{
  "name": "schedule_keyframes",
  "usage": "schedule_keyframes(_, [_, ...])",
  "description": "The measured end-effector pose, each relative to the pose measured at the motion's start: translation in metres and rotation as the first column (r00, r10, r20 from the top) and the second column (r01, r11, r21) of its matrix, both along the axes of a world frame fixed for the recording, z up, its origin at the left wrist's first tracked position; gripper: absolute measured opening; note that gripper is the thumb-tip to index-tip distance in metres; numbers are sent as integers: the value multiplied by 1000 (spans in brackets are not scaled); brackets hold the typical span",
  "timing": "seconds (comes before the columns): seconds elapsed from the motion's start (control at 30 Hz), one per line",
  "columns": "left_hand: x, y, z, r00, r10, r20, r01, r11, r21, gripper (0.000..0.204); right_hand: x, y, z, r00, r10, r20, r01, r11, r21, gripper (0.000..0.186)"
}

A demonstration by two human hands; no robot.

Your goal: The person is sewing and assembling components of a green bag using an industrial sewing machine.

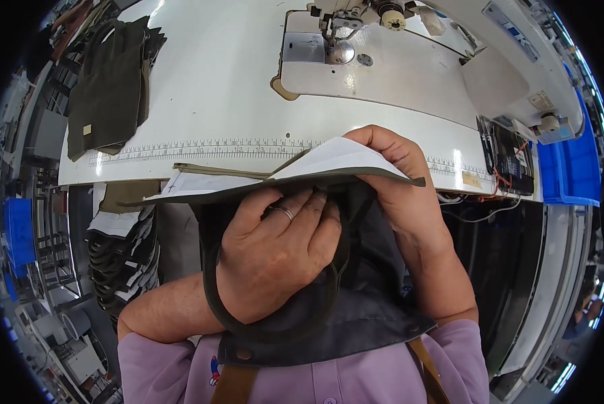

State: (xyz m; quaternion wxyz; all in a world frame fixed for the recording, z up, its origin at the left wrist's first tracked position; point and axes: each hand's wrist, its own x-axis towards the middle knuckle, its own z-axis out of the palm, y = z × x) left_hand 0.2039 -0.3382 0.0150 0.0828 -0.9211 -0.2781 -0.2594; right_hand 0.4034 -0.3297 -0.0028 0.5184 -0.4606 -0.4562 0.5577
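Observation:
An olive fabric piece with white backing [342,157] is held up at the table's front edge, its dark side toward me. My right hand [409,195] is closed on its right part, fingers over the white side and the thumb side underneath. My left hand [275,249], with a ring on one finger, is closed against the dark side near the middle; its fingertips are partly hidden by cloth. An olive strap loop [211,286] hangs around my left wrist. Below lies my dark apron [376,316] with brown straps.
A sewing machine [342,50] stands at the back right of the white table [207,87]. A printed ruler [241,149] runs along the front edge. Dark cut pieces [110,81] lie at left; more hang in a bundle [123,256] below. A blue bin [568,168] sits at right.

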Motion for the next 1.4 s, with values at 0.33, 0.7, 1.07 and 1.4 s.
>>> schedule_keyframes(0.33, [-12, 8, 13, 999, -45, 6, 46, 990, -131, 23, -4, 6, 4, 968, 48, -247, -89, 983, -158, 16])
schedule_keyframes(0.7, [-19, 30, 8, 975, -173, 142, 186, 979, -87, 23, -6, 13, 7, 967, -176, -186, 82, 901, -425, 22])
schedule_keyframes(1.07, [-20, 32, 12, 980, -148, 136, 164, 979, -118, 30, -9, 14, 12, 908, -139, -395, 4, 947, -321, 28])
schedule_keyframes(1.4, [-25, 29, 9, 978, -155, 137, 174, 975, -138, 31, -9, 13, 8, 968, -169, -184, 86, 918, -387, 22])
